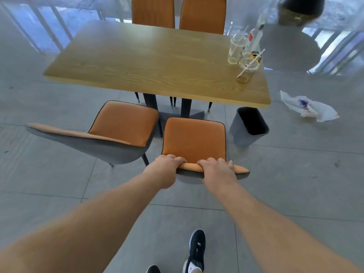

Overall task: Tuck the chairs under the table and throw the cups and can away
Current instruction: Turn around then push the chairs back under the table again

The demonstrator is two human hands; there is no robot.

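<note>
An orange chair (194, 138) faces the wooden table (149, 62), its seat short of the near edge. My left hand (164, 166) and my right hand (215, 168) both grip the top of its backrest. A second orange chair (122, 123) stands to its left, turned at an angle away from the table. Two clear plastic cups with straws (235, 50) (247, 70) and a can (256, 56) sit at the table's right end. A dark bin (249, 125) stands on the floor below that corner.
Two more orange chairs (153, 12) (202, 15) are at the table's far side. A clear bottle (256, 36) stands behind the cups. A crumpled white plastic bag (309, 107) lies on the grey tiled floor at right. My shoe (197, 251) is below.
</note>
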